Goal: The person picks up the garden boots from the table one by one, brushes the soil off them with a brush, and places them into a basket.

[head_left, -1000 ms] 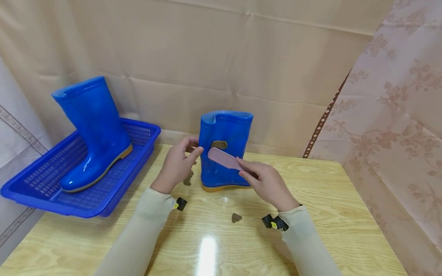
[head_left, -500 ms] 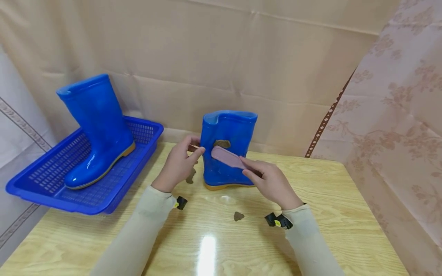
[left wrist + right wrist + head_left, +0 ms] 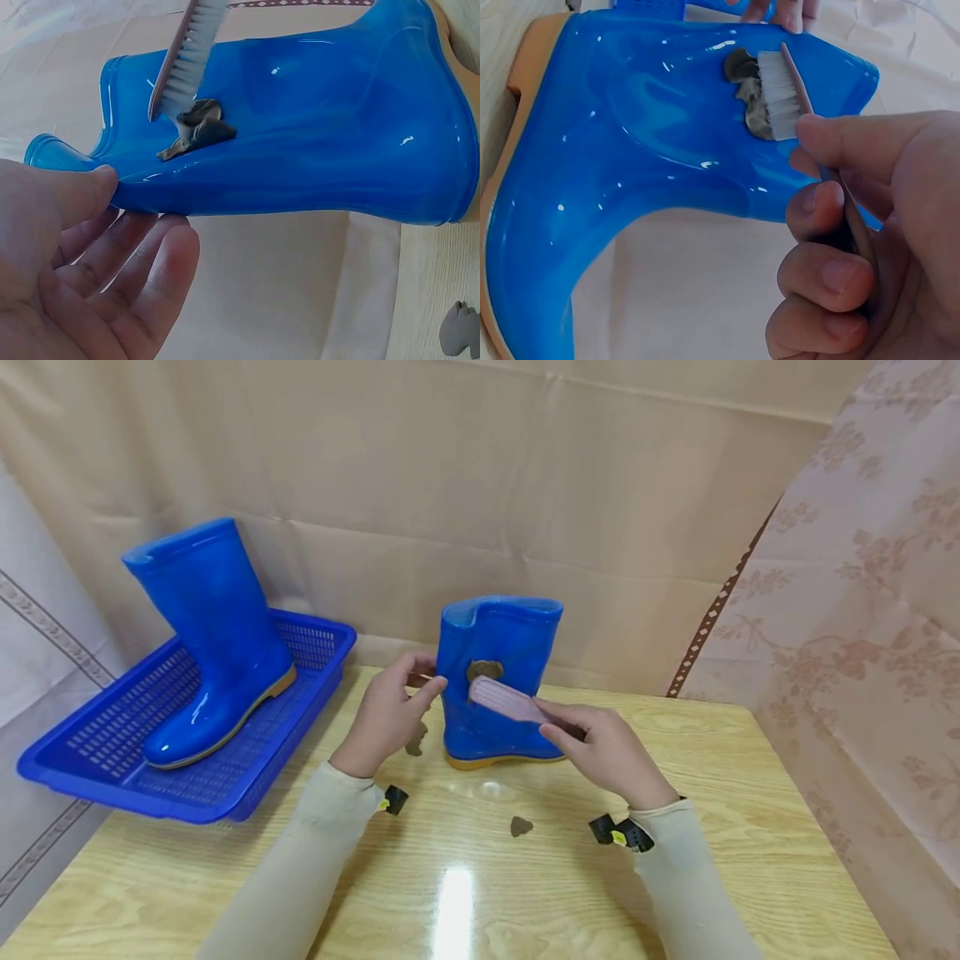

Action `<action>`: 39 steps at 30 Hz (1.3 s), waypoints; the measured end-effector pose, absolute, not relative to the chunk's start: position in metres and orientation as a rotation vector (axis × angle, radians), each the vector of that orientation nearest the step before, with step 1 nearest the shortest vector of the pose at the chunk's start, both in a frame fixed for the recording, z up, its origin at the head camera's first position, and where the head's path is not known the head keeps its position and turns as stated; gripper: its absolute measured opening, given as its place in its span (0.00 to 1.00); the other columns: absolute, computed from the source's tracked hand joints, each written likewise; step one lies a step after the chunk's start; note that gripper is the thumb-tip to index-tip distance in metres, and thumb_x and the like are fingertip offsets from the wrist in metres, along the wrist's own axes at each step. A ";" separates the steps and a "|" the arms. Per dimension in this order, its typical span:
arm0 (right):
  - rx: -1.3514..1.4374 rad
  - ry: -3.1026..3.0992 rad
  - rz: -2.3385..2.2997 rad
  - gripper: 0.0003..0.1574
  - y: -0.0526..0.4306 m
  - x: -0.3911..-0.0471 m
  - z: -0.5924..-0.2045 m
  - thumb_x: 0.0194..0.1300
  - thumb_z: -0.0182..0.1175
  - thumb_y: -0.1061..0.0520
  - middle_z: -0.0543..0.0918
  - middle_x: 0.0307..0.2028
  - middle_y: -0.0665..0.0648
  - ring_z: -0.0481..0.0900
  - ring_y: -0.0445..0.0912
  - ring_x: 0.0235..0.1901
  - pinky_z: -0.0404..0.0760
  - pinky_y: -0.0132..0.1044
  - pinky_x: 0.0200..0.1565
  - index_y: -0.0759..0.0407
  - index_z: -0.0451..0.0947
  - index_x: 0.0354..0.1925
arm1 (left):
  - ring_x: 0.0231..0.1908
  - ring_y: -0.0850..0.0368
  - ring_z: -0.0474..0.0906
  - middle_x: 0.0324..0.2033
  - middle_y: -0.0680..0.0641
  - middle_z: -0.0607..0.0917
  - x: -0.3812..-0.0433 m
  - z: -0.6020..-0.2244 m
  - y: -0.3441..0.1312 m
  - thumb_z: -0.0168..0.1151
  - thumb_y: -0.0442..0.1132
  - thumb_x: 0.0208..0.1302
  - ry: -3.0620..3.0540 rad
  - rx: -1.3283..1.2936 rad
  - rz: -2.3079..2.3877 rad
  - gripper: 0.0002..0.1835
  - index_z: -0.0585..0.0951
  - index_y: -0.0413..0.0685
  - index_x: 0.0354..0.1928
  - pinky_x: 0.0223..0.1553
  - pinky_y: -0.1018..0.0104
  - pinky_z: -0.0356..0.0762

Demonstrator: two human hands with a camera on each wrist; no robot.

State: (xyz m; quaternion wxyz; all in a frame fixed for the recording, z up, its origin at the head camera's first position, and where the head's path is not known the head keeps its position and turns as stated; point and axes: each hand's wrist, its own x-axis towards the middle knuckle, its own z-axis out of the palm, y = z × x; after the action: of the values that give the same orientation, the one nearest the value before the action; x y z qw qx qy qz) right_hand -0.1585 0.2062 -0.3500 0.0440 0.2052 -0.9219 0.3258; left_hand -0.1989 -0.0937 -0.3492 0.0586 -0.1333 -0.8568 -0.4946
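Observation:
A blue rain boot (image 3: 517,631) with a tan sole stands upright on the table. My left hand (image 3: 386,714) pinches the left edge of its shaft, thumb in front and fingers behind, as the left wrist view shows. In my right hand (image 3: 607,747) is the handle of a pinkish scrub brush (image 3: 510,700). Its white bristles (image 3: 778,97) touch a smeared grey-brown muddy patch (image 3: 754,112) on the shaft. Part of that patch (image 3: 484,671) shows just above the brush in the head view.
At the left, a blue plastic basket (image 3: 225,810) holds a second blue rain boot (image 3: 213,593). One grey-brown lump (image 3: 521,826) lies on the wooden table (image 3: 720,810) in front of the boot, another lump (image 3: 416,740) beside its heel. A beige curtain (image 3: 390,502) hangs behind.
My right hand and the brush have shifted a little to the right across the boot. The left hand keeps its hold on the shaft. The head view has turned slightly.

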 end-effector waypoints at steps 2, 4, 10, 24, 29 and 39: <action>0.623 -2.804 0.989 0.25 0.208 -0.158 -0.349 0.76 0.62 0.50 0.77 0.25 0.47 0.67 0.42 0.19 0.66 0.34 0.21 0.46 0.78 0.68 | 0.53 0.49 0.80 0.52 0.47 0.84 -0.199 -0.349 -0.094 0.58 0.47 0.79 -2.591 -0.402 -1.497 0.16 0.77 0.48 0.61 0.51 0.50 0.82; 0.614 -2.786 0.974 0.25 0.208 -0.158 -0.349 0.76 0.63 0.50 0.78 0.25 0.47 0.68 0.42 0.19 0.66 0.34 0.21 0.46 0.78 0.68 | 0.52 0.49 0.80 0.52 0.47 0.84 -0.199 -0.350 -0.094 0.58 0.47 0.79 -2.585 -0.400 -1.493 0.16 0.77 0.48 0.61 0.51 0.50 0.82; 0.682 -2.736 0.937 0.27 0.201 -0.161 -0.355 0.76 0.62 0.50 0.77 0.24 0.45 0.67 0.41 0.19 0.66 0.34 0.22 0.46 0.76 0.70 | 0.52 0.49 0.80 0.52 0.47 0.84 -0.200 -0.352 -0.093 0.58 0.47 0.79 -2.570 -0.391 -1.474 0.16 0.77 0.49 0.61 0.49 0.51 0.82; 0.757 -2.685 0.886 0.27 0.198 -0.162 -0.359 0.75 0.63 0.52 0.76 0.23 0.44 0.66 0.39 0.19 0.66 0.33 0.22 0.47 0.77 0.70 | 0.53 0.49 0.80 0.53 0.48 0.84 -0.199 -0.353 -0.090 0.58 0.46 0.79 -2.560 -0.401 -1.463 0.16 0.77 0.49 0.61 0.51 0.49 0.81; 0.756 -2.745 0.883 0.26 0.201 -0.160 -0.355 0.76 0.63 0.51 0.75 0.23 0.44 0.67 0.40 0.19 0.67 0.33 0.22 0.45 0.77 0.69 | 0.53 0.49 0.79 0.53 0.48 0.84 -0.199 -0.353 -0.091 0.57 0.47 0.79 -2.571 -0.389 -1.463 0.16 0.77 0.49 0.62 0.51 0.50 0.81; 0.784 -2.678 0.820 0.26 0.202 -0.160 -0.356 0.75 0.63 0.51 0.74 0.23 0.43 0.67 0.39 0.20 0.67 0.33 0.22 0.45 0.77 0.69 | 0.53 0.49 0.79 0.53 0.48 0.84 -0.199 -0.354 -0.091 0.57 0.47 0.79 -2.564 -0.399 -1.464 0.17 0.77 0.49 0.62 0.51 0.50 0.81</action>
State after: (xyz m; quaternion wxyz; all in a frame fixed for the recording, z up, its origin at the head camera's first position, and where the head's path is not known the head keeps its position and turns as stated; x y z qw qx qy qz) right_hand -0.1597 0.2022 -0.3562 0.1165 0.2679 -0.9145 0.2799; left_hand -0.1992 -0.0912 -0.3538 0.0810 -0.1333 -0.8578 -0.4897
